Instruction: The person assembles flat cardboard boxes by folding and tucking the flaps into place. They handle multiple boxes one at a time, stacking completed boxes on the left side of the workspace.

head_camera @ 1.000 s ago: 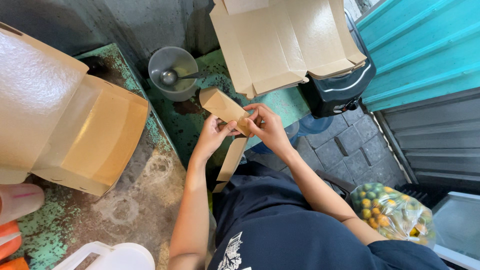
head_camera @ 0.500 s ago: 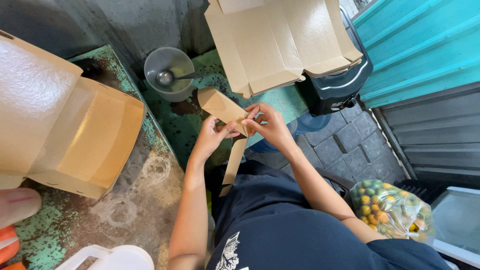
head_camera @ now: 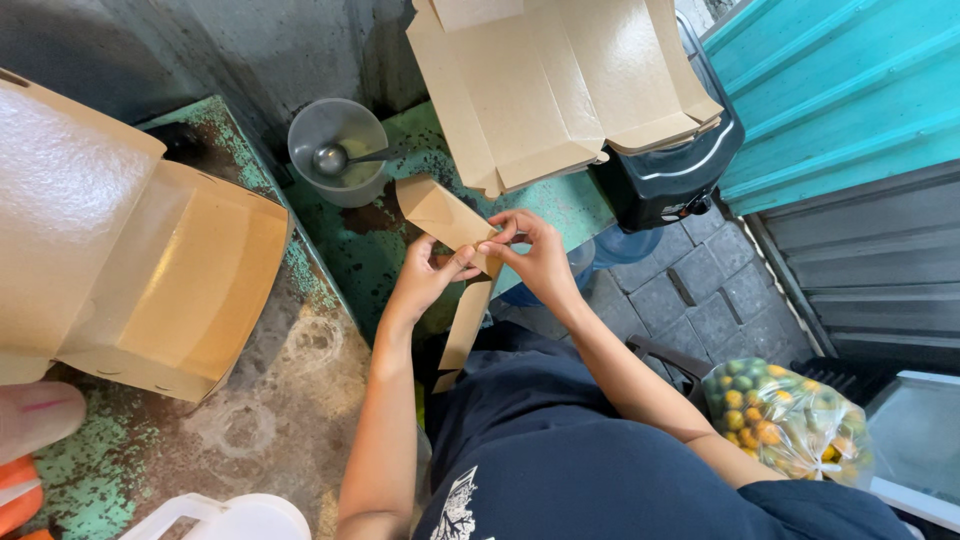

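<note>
While a grey cup [head_camera: 338,150] stands far left, left hand [head_camera: 425,277] and right hand [head_camera: 535,255] together pinch a folded cardboard piece [head_camera: 445,215].

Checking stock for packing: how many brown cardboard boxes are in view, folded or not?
3. One open box lies at left on the table, one open box sits at top centre, and a flat one is between the left hand and right hand. Others may lie out of frame.

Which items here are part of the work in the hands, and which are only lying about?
In hand:
- flat cardboard piece, pinched by left hand and right hand
- open cardboard boxes and, same material

Lying about:
- plastic cup with spoon
- black appliance
- bag of small fruit
- white container
</note>
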Motion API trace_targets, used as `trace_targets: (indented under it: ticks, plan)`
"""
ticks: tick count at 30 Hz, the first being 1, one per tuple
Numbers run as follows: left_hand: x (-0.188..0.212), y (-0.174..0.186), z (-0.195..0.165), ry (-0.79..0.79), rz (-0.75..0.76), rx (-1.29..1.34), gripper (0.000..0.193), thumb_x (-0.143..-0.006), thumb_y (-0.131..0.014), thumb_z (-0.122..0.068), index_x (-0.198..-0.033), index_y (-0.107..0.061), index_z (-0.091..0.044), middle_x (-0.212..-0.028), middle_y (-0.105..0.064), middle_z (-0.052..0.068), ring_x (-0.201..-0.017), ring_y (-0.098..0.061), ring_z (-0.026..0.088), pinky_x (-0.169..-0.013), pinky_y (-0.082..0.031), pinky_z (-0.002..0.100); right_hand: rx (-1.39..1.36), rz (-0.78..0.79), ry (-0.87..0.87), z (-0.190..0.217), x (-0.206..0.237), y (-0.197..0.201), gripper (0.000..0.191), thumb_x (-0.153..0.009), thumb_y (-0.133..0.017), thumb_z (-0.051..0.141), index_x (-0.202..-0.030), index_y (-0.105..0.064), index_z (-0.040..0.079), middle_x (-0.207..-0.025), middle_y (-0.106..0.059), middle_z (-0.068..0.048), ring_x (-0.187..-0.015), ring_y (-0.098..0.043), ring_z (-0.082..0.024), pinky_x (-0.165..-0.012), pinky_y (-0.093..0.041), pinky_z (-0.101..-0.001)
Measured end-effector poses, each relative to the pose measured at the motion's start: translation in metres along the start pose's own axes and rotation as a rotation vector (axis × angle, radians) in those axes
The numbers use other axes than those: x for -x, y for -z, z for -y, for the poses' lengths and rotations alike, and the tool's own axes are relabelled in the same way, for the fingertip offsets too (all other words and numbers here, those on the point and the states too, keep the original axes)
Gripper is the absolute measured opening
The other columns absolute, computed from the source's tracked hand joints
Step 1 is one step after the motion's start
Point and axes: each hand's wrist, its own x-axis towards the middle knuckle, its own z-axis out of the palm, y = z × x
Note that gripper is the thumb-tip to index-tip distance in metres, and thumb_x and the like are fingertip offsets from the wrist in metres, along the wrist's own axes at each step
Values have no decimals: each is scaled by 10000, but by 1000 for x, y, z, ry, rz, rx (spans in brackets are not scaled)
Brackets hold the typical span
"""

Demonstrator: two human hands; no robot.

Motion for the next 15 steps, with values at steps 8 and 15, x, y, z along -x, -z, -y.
trace_targets:
  ticks: [8, 15]
  plan:
    - [30, 25, -33, 191, 152, 13, 573, -790, -829, -28, -1312, -596, 12, -1158, -728, 106, -1011, -728, 209, -827, -625, 355, -582, 292, -140, -30, 8, 25, 315, -1076, -558, 383, -1226, -599, 109, -1434, -587, -108, -1374, -518, -200, -1137, -420, -390]
    - [51, 81, 29, 562, 428, -454, 639, -694, -880, 7, -1282, -632, -10, -1203, -715, 101, -1090, -682, 167, -919, -571, 328, -486, 387, -447, -79, 6, 42, 613, -1064, -431, 496, -1484, -520, 59, -1453, -585, -99, -1338, -532, -196, -1097, -423, -352]
